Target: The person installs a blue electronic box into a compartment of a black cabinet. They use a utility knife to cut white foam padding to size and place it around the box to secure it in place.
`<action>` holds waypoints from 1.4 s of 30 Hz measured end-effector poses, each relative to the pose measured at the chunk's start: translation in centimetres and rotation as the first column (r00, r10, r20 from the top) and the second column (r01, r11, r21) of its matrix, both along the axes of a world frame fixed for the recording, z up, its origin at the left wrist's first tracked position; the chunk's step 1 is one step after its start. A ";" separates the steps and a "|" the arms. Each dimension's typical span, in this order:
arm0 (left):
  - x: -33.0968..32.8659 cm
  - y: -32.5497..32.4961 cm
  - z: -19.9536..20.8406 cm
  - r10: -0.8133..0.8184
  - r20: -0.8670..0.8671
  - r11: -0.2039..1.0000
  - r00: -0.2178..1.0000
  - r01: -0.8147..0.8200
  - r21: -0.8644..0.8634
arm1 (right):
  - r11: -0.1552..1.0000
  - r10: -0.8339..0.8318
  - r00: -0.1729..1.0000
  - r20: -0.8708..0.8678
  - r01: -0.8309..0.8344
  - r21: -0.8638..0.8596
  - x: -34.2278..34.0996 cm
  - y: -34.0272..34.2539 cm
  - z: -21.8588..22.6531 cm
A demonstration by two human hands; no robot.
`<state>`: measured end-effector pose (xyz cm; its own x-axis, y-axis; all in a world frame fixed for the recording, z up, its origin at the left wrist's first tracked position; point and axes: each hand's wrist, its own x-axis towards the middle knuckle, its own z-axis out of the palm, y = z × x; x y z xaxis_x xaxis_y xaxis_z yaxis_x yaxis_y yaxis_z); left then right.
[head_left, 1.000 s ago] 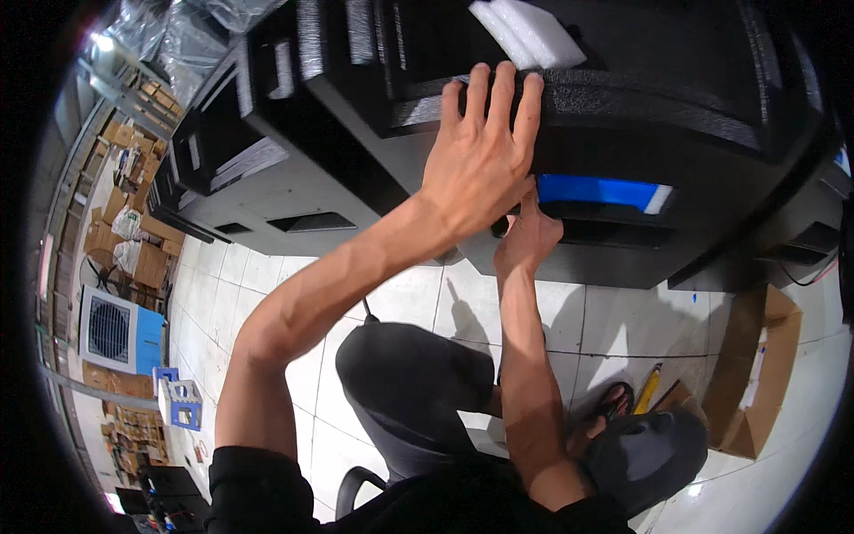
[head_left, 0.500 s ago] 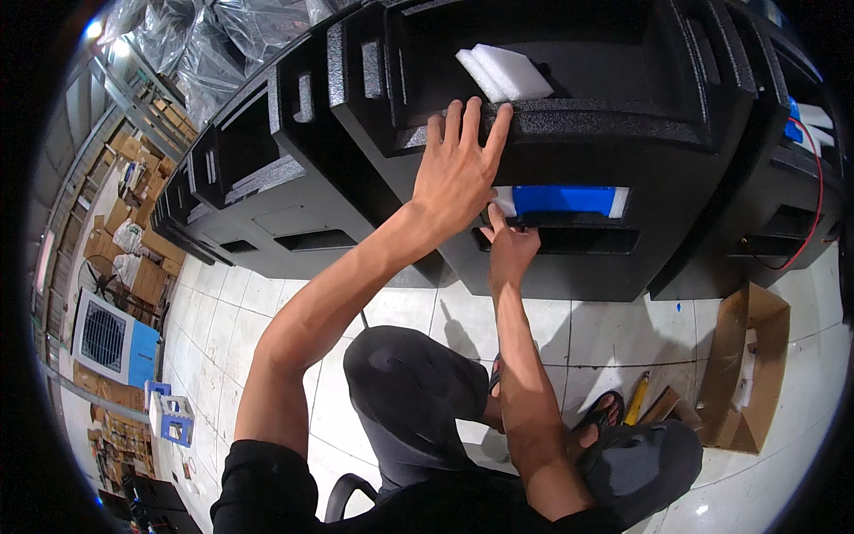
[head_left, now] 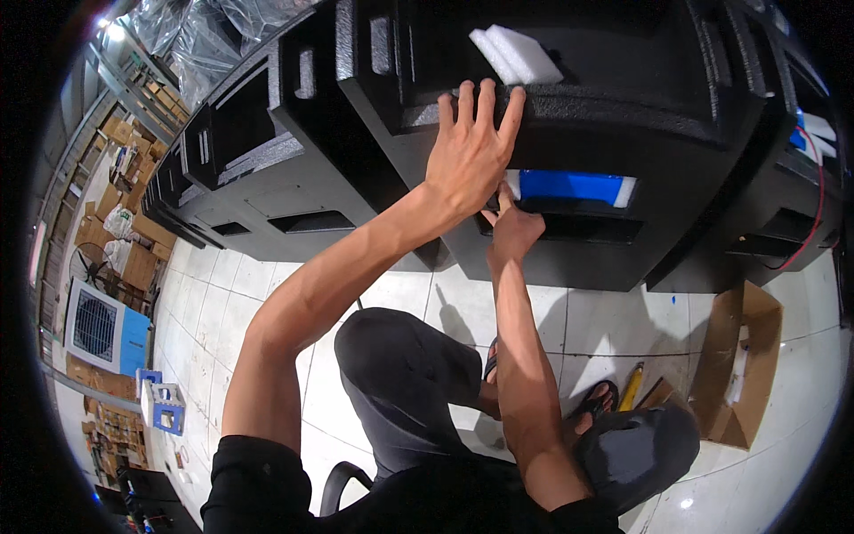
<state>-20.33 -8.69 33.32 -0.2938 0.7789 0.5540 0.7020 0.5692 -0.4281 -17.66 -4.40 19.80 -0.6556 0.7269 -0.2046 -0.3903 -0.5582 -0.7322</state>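
1. Braces the black cabinet [head_left: 685, 160] with the left hand [head_left: 471, 156], laid over the front ledge [head_left: 623, 109], with fingers spread fairly wide and holding nothing visible.
2. Reaches up with the right hand [head_left: 516, 233] to the recess [head_left: 594, 230] in the cabinet's front, at the left end of the blue piece [head_left: 569, 186], with one digit raised toward that end.
3. Partly hidden there behind the left hand: impossible to make out anything pinched between the right fingers.
4. Shows the blue piece lying along the upper part of the cabinet's recess, below the ledge and the white foam [head_left: 520, 55].
5. Judging by pose, looks like fingertip work on the blue piece's left end, under a steadying left hand.
6. Seems to call next for a firm brace on the ledge and fine fingertip control at that end.
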 end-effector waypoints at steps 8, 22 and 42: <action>3.1 -1.2 -0.9 -0.221 -0.021 0.968 0.975 0.221 0.121 | 0.727 -0.421 0.801 0.426 0.016 0.686 8.1 3.6 0.1; 0.3 0.4 -12.8 -0.183 -0.102 0.974 0.978 0.166 -0.157 | -0.308 -0.670 0.742 -0.022 -0.250 0.918 5.4 10.3 -4.6; -0.2 4.2 -13.5 -0.182 -0.358 0.915 0.916 0.291 0.278 | -0.865 -0.372 0.836 -0.403 -0.154 0.478 7.5 15.5 1.8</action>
<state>-20.49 -4.52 19.84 0.1108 0.5680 0.8155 0.6901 0.5465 -0.4744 -10.13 11.13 21.60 -0.5528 -0.3154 0.7713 0.1450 0.8750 0.4618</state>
